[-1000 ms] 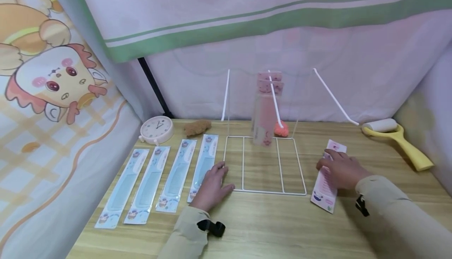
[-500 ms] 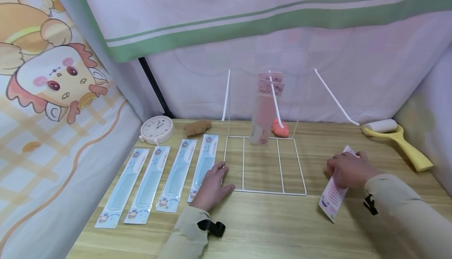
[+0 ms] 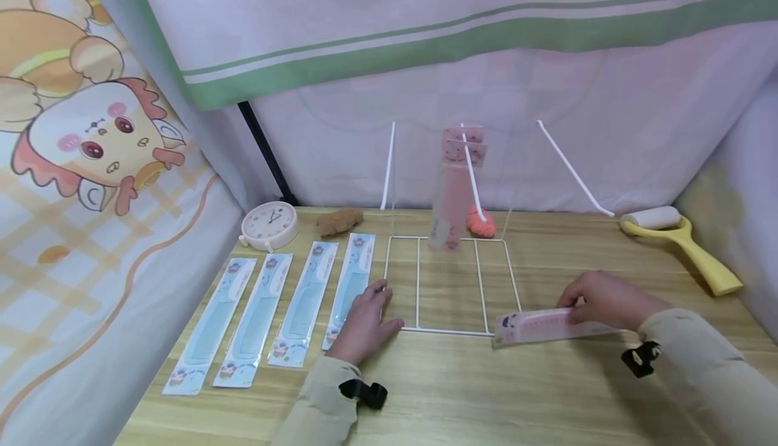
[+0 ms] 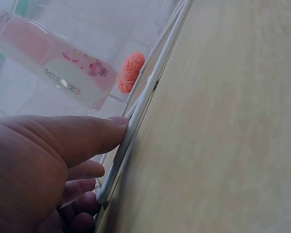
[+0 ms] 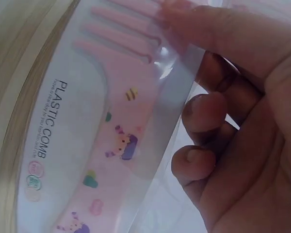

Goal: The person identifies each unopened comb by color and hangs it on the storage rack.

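Observation:
My right hand (image 3: 610, 299) pinches a pink packaged comb (image 3: 537, 326) between thumb and fingers, its card tilted lengthwise near the right front corner of a white wire display rack (image 3: 446, 330). The right wrist view shows the clear wrapper and the printed pink comb (image 5: 119, 126) close up. My left hand (image 3: 365, 321) holds the rack's left front corner, thumb (image 4: 94, 136) on the front wire and fingers at the side. Pink packaged combs (image 3: 454, 189) hang from the rack's middle hook (image 3: 473, 179). The left hook (image 3: 387, 169) and right hook (image 3: 574, 167) carry nothing.
Several blue packaged combs (image 3: 252, 324) lie in a row on the wooden table (image 3: 437, 399) at left. Behind them are a pink clock (image 3: 269, 225) and a brown lump (image 3: 339, 221). A coral yarn ball (image 3: 482, 223) sits behind the rack; a yellow-handled roller (image 3: 693, 246) lies right.
My right hand has picked up the pink packaged comb from the table and turned it, so its printed end points left toward the rack. The left hand stays at the rack's corner.

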Motion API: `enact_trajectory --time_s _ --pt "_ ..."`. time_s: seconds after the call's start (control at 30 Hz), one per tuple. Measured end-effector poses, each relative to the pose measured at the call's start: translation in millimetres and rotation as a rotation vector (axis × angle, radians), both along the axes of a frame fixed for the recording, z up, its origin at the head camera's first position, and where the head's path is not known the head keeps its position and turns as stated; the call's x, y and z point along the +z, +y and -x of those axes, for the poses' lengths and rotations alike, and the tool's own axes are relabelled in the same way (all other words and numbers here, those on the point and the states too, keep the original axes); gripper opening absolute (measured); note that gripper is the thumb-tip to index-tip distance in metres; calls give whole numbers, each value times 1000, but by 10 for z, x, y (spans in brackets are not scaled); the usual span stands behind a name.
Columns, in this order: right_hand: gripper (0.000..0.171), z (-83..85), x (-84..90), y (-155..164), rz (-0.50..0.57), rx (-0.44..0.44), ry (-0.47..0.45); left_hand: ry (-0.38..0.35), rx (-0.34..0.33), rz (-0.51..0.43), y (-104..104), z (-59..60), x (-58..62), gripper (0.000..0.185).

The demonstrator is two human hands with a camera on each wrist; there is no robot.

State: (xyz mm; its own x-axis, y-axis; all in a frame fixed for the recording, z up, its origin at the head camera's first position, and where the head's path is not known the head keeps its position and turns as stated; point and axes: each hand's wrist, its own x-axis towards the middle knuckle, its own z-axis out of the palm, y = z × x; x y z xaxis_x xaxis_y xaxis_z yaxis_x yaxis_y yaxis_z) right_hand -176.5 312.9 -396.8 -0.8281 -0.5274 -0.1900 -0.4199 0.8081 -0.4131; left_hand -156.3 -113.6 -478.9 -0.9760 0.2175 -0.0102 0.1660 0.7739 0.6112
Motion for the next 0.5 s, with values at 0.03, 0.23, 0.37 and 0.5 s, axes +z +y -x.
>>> enact_trajectory --time_s 0.03,0.23,0.37,0.5 --pt "13 -14 8 -11 18 10 10 2 -2 -2 0 0 -3 64" --pt "8 -111 85 -89 98 -26 31 15 -5 -6 -2 0 -10 64" --pt "10 -181 126 -143 157 -97 65 12 -5 -1 1 3 -12 64" --pt "8 -244 146 -208 249 -128 152 7 -1 0 2 -2 -4 64"
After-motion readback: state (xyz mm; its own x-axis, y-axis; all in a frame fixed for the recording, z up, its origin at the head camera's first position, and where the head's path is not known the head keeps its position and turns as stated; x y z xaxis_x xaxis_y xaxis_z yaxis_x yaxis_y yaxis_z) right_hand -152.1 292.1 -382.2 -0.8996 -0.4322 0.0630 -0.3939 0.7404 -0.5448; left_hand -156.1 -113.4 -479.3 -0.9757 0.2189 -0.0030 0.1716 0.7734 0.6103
